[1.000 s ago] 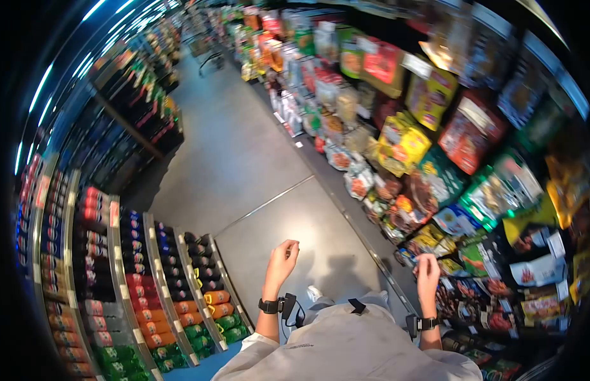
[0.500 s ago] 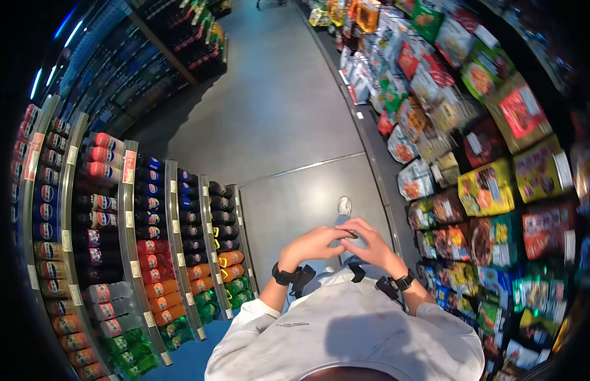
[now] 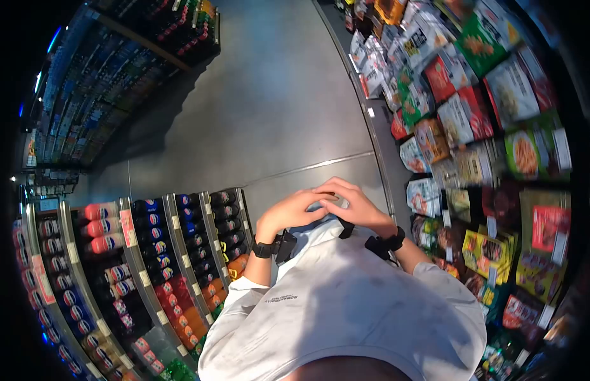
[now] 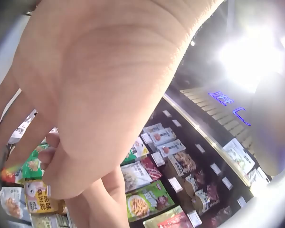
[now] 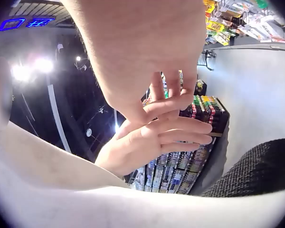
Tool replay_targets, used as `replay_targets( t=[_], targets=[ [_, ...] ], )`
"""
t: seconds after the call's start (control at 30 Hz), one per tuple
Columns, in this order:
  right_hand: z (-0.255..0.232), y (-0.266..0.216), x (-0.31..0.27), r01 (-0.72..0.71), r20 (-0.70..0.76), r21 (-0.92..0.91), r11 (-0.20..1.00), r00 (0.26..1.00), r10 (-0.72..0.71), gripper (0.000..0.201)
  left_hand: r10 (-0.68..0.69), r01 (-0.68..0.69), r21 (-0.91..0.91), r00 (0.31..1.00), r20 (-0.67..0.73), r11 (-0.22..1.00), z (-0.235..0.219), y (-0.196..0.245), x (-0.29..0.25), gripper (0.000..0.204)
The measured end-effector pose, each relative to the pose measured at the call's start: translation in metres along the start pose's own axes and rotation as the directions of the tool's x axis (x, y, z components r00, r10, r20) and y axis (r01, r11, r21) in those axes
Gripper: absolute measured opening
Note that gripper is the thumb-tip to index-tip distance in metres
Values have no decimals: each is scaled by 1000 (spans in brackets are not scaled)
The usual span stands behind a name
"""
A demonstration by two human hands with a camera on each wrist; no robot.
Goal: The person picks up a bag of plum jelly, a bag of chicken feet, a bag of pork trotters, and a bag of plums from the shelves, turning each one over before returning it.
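Observation:
Both hands meet in front of the person's white shirt [image 3: 346, 298]. In the head view the left hand [image 3: 292, 213] comes in from the left, its fingers stretched toward the right hand [image 3: 362, 209]. The right hand's fingers lie over the left fingertips, with a small gap framed between the two hands. The right wrist view shows the left hand [image 5: 142, 142] with straight fingers, overlapping the right hand's [image 5: 147, 61] loosely bent fingers. Seen from the left wrist, the left palm [image 4: 104, 80] fills much of the picture. No item shows in either hand.
Tilted racks of soda bottles [image 3: 158, 244] stand close on the left. Hanging snack packets [image 3: 463, 117] line the right side. Grey aisle floor [image 3: 269, 95] runs forward between them, with a dark shelving unit [image 3: 111, 76] farther off at the left.
The hands, apart one second ago, have come together in front of the body, fingers overlapping. The head view has tilted down and turned, so the shelves have shifted in the picture.

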State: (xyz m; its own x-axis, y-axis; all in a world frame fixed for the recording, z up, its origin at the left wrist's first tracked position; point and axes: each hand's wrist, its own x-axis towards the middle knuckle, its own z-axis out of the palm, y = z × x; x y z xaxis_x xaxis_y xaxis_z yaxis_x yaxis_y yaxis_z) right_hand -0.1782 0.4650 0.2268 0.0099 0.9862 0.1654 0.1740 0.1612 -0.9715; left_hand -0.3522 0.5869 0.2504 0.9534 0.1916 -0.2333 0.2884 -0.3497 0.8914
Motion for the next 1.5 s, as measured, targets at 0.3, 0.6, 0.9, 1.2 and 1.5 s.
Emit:
replay_targets(
  t=[0.3, 0.6, 0.9, 1.2, 1.5],
  targets=[
    [-31, 84, 262, -54, 133, -45, 998, 989, 60, 33, -47, 40, -92, 996, -81, 995, -216, -141, 90, 30],
    [-79, 88, 557, -98, 98, -66, 993, 990, 104, 26, 87, -112, -155, 983, -159, 982, -482, -188, 197, 25],
    [-161, 178, 768, -126, -45, 51, 991, 991, 128, 26, -2, -3, 100, 999, 47, 995, -696, -233, 355, 25],
    [-324, 223, 1023, 64, 24, 7, 998, 998, -64, 17, -93, 96, 78, 995, -44, 992, -926, -254, 514, 32],
    [-416, 303, 1271, -137, 61, -32, 990, 989, 139, 19, -122, 87, -86, 747, -654, 993, -1145, -319, 631, 28]
  ],
)
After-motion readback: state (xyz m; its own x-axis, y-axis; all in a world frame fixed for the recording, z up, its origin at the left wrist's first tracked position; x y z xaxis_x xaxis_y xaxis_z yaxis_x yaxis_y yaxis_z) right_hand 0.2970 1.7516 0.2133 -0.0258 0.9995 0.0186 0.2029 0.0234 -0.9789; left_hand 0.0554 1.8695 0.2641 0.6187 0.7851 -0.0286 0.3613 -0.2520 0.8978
